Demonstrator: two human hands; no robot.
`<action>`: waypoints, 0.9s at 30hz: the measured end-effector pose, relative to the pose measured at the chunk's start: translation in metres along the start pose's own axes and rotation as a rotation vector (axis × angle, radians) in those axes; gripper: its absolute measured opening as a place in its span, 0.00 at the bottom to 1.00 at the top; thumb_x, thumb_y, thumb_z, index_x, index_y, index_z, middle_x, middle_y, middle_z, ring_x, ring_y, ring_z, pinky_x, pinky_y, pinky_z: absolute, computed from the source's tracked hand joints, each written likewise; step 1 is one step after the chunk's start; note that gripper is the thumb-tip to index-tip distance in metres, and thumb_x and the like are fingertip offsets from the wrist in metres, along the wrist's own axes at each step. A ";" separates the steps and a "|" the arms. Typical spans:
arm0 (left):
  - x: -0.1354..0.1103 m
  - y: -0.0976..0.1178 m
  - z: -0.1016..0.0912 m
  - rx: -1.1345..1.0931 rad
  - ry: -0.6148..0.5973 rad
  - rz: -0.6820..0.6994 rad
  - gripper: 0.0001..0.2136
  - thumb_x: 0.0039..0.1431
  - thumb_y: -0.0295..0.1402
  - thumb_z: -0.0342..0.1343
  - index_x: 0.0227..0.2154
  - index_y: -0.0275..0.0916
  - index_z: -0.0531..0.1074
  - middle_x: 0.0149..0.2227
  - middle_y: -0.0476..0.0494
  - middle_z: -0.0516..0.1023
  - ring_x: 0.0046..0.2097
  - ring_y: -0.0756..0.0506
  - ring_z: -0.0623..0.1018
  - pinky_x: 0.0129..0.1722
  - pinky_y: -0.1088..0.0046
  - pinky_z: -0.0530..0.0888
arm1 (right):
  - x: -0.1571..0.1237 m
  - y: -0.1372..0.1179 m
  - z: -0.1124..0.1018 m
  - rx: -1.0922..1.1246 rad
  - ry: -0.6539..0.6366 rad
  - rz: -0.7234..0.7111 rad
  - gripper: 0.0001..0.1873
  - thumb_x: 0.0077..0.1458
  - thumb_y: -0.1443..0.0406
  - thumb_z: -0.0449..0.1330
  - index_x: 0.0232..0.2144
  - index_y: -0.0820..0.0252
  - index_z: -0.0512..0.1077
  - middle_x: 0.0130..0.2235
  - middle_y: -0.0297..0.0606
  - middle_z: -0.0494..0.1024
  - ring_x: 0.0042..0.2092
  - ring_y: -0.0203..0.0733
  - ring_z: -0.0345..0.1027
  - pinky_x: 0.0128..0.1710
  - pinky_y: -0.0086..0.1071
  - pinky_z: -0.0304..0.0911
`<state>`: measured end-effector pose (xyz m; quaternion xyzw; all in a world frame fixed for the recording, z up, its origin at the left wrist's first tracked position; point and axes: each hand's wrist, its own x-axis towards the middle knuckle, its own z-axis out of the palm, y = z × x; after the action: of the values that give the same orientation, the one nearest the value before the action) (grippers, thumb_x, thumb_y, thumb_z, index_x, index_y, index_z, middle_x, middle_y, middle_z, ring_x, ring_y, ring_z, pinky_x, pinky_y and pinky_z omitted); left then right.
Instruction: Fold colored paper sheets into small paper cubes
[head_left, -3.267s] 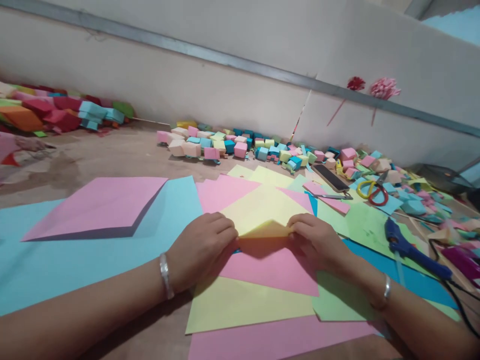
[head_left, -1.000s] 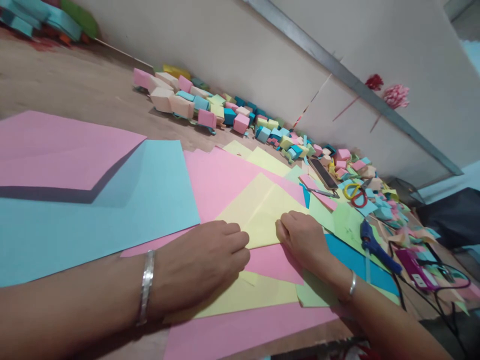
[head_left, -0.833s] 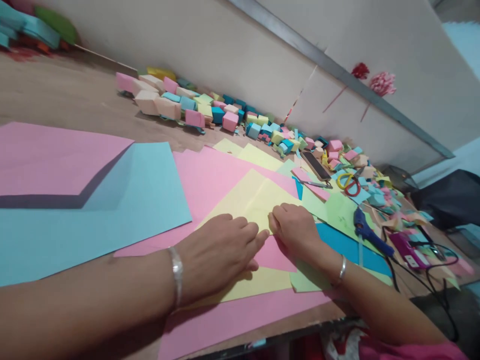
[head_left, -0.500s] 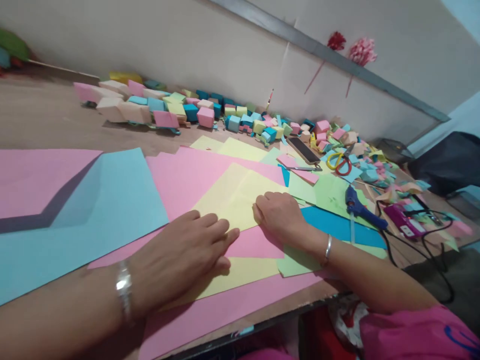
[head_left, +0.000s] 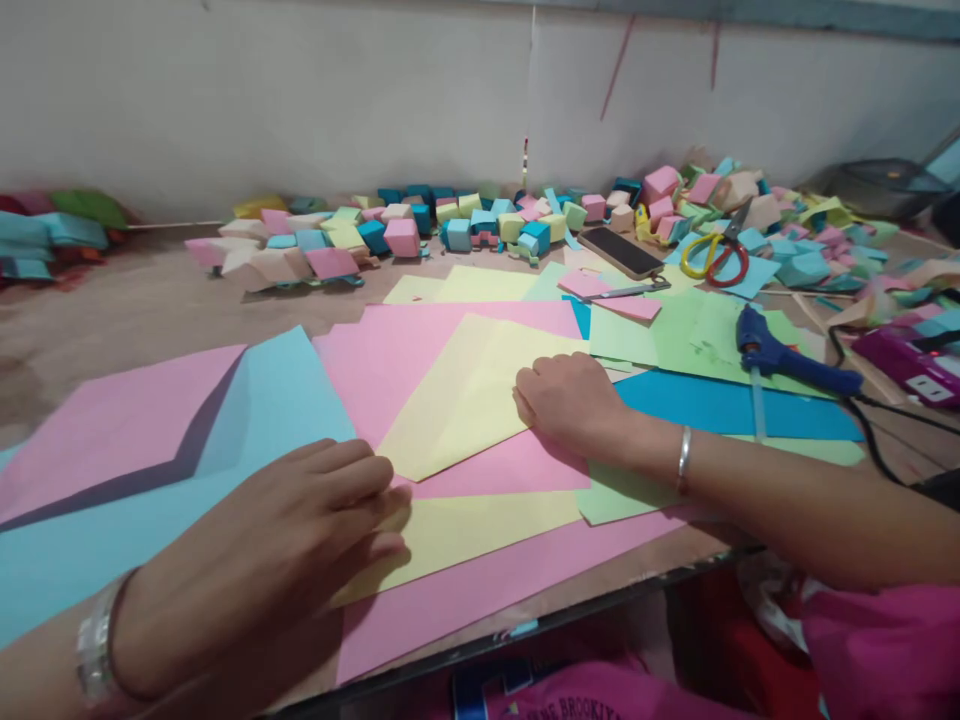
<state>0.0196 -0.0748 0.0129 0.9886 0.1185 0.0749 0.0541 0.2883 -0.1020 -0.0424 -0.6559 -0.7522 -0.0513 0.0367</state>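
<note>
A folded sheet of yellow paper lies on pink and yellow sheets in the middle of the table. My right hand rests at its right end with curled fingers closed on the paper, and the fingertips are partly hidden. Just off the paper's lower left corner is my left hand, its fingers loosely bent and the thumb apart, with nothing seen in it. Under and beside that hand spread a light blue sheet and a curled pink sheet.
Several small paper cubes line the wall. To the right lie a phone, scissors with yellow and red handles, other scissors, a blue glue gun with its cord, and a purple box. The table edge runs in front.
My left hand has slid left along the yellow paper's lower edge and off its corner. The right hand keeps its place on the paper. The camera view has levelled and turned.
</note>
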 end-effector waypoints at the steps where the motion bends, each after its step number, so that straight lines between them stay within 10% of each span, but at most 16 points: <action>1: 0.006 -0.003 -0.004 0.022 -0.031 0.052 0.11 0.63 0.35 0.52 0.25 0.41 0.72 0.24 0.49 0.69 0.28 0.48 0.67 0.30 0.68 0.63 | 0.000 0.000 -0.001 0.003 -0.009 0.004 0.11 0.57 0.70 0.50 0.25 0.62 0.68 0.26 0.41 0.71 0.26 0.36 0.54 0.28 0.37 0.37; 10: 0.081 -0.015 0.030 0.091 -0.022 0.190 0.15 0.68 0.32 0.42 0.44 0.39 0.75 0.25 0.48 0.70 0.27 0.49 0.67 0.26 0.71 0.61 | 0.002 -0.003 -0.012 0.005 -0.047 0.034 0.11 0.59 0.68 0.51 0.29 0.64 0.72 0.30 0.44 0.76 0.29 0.38 0.61 0.28 0.35 0.40; 18: 0.080 -0.022 0.040 0.013 0.051 0.206 0.16 0.69 0.32 0.41 0.41 0.39 0.76 0.23 0.49 0.69 0.25 0.51 0.67 0.26 0.74 0.61 | -0.031 -0.001 -0.045 -0.121 0.045 -0.019 0.10 0.59 0.74 0.49 0.33 0.65 0.70 0.30 0.44 0.75 0.30 0.40 0.63 0.26 0.35 0.42; 27: 0.080 -0.024 0.044 -0.056 0.105 0.226 0.14 0.68 0.30 0.43 0.40 0.39 0.75 0.23 0.50 0.69 0.25 0.51 0.65 0.25 0.74 0.62 | -0.066 -0.029 -0.023 -0.150 -0.003 -0.207 0.17 0.62 0.76 0.44 0.46 0.70 0.70 0.23 0.41 0.73 0.21 0.36 0.59 0.22 0.33 0.42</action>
<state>0.0982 -0.0361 -0.0224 0.9885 0.0069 0.1356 0.0664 0.2687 -0.1739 -0.0286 -0.5755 -0.8101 -0.1101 -0.0189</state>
